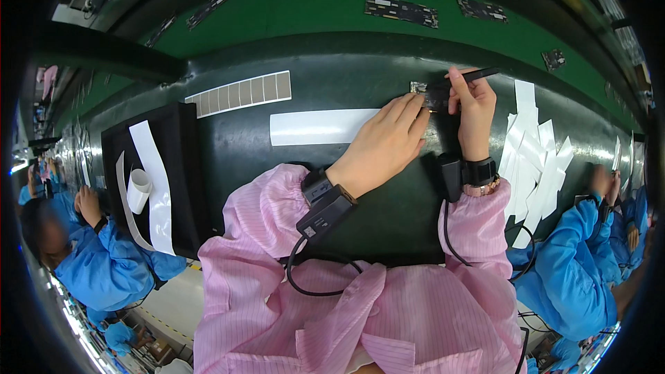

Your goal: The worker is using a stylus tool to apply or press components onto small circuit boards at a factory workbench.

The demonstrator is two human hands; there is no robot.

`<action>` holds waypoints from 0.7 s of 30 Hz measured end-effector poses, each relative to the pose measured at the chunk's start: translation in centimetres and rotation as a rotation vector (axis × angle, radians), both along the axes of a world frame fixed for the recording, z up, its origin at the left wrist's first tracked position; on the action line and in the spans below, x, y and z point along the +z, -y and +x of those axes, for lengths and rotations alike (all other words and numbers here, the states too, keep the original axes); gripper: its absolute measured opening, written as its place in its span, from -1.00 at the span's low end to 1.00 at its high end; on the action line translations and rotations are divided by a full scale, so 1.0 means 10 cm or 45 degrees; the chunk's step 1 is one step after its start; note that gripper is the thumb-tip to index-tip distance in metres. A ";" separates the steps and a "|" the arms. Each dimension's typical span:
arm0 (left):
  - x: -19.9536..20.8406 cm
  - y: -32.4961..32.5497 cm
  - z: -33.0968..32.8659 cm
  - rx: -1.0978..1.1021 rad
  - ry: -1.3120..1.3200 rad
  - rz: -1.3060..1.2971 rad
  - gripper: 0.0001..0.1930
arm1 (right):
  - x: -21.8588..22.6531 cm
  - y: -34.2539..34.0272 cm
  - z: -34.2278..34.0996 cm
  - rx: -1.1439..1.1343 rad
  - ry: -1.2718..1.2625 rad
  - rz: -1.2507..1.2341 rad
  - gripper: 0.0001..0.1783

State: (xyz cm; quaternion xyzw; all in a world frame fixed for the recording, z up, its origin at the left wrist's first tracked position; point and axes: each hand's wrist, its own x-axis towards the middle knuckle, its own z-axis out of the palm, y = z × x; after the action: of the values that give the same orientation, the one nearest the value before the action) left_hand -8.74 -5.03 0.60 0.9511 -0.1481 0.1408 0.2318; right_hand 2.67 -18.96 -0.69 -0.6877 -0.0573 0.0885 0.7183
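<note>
Near the counter's (388,215) far edge, the left hand (388,138), thumb apart, is bracing a board (435,102), ideally lightly, while the right hand (474,114) is gripping a tool (487,73).

Dark green workbench (239,149), green belt (298,10) beyond, pale floor (173,301) with striped tape (165,327), bright lights (82,332)

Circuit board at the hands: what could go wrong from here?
The black tool in the right hand is close to the circuit board; a slip might scratch it. The left hand is at the board's edge and could shift it. The loose white strips lie beside the right sleeve, which might brush them.
</note>
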 end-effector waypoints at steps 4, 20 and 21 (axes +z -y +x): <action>0.01 -0.01 0.01 0.005 -0.012 0.045 -0.53 | 0.00 -0.01 0.00 0.003 0.029 -0.044 -0.81; 0.03 0.02 0.07 0.069 -0.019 0.069 -0.53 | 0.01 -0.01 -0.02 -0.065 0.082 -0.182 -0.79; 0.02 0.00 0.09 0.054 -0.004 0.104 -0.54 | 0.03 0.01 -0.02 -0.179 0.124 -0.143 -0.78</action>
State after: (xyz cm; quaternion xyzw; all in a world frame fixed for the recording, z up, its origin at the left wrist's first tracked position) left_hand -7.85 -5.06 0.81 0.9629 -0.1330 0.1380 0.1899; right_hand 2.49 -19.05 -0.40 -0.7327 -0.0388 0.0075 0.6794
